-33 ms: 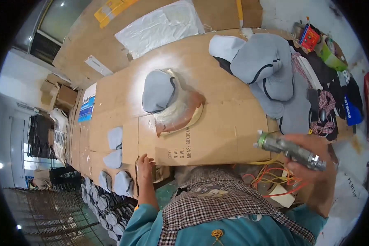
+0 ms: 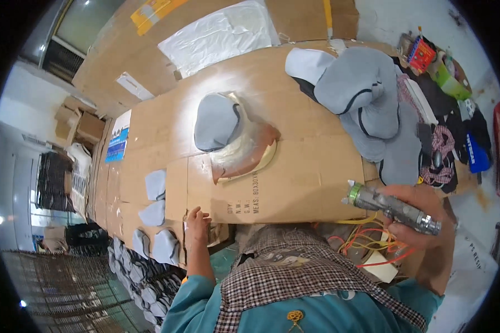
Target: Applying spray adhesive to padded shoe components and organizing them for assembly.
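Note:
My right hand (image 2: pixel 414 213) is wrapped round a spray gun (image 2: pixel 391 206) with a metal body and green ring, held at the table's near right edge. My left hand (image 2: pixel 197 225) rests by the near edge of the cardboard surface, fingers loosely apart and nothing in them. Ahead, on the cardboard (image 2: pixel 311 172), a grey fabric piece with black edging (image 2: pixel 215 121) covers the far end of a brown and cream rounded form (image 2: pixel 255 158). White overspray surrounds it. Several small grey fabric pieces (image 2: pixel 155 184) lie to the left of my left hand.
At the right stands a pile of larger grey pieces (image 2: pixel 350 83), beside a green basket (image 2: pixel 455 83) and a blue packet (image 2: pixel 476 152). Yellow and orange hoses (image 2: pixel 366 236) tangle below the near edge. Many grey pieces (image 2: pixel 144 283) are heaped lower left. A plastic sheet (image 2: pixel 219 39) lies at the back.
The view has shifted very slightly. My right hand and the spray gun sit almost where they were, and the fabric pieces have not moved.

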A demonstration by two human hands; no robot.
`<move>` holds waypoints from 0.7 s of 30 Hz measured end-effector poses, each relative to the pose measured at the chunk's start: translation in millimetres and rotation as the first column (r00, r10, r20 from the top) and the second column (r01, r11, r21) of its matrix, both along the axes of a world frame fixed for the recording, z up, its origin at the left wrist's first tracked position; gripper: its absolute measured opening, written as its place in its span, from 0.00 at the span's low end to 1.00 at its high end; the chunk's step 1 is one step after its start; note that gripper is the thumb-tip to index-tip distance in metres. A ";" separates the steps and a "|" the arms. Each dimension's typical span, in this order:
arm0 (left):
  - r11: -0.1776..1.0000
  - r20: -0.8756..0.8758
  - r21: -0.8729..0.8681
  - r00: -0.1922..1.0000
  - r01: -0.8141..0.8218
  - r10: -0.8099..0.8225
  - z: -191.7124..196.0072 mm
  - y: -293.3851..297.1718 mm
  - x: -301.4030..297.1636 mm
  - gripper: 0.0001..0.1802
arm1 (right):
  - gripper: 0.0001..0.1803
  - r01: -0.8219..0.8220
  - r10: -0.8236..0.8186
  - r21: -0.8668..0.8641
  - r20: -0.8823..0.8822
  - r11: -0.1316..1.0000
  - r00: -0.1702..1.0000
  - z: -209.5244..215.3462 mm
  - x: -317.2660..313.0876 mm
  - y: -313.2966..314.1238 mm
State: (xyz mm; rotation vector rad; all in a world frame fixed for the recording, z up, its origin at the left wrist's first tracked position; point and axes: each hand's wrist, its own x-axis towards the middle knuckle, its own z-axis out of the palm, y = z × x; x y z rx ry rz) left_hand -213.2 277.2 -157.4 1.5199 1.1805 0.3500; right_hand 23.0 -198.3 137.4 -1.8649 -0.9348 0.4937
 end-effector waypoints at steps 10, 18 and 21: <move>0.969 0.162 -0.089 0.957 -0.228 0.240 -27.0 -2.7 -26.4 0.22 | 0.29 0.302 -0.299 0.058 -0.050 0.952 0.953 35.0 -18.1 59.7; 0.943 0.208 -0.160 0.923 -0.293 0.323 -53.6 15.5 -64.9 0.15 | 0.31 0.136 -0.136 0.062 0.000 0.989 0.991 61.2 -26.7 94.5; 0.927 0.184 -0.172 0.914 -0.333 0.362 -50.1 21.6 -70.4 0.13 | 0.34 0.183 -0.183 -0.003 0.028 0.983 0.983 70.5 -25.0 121.5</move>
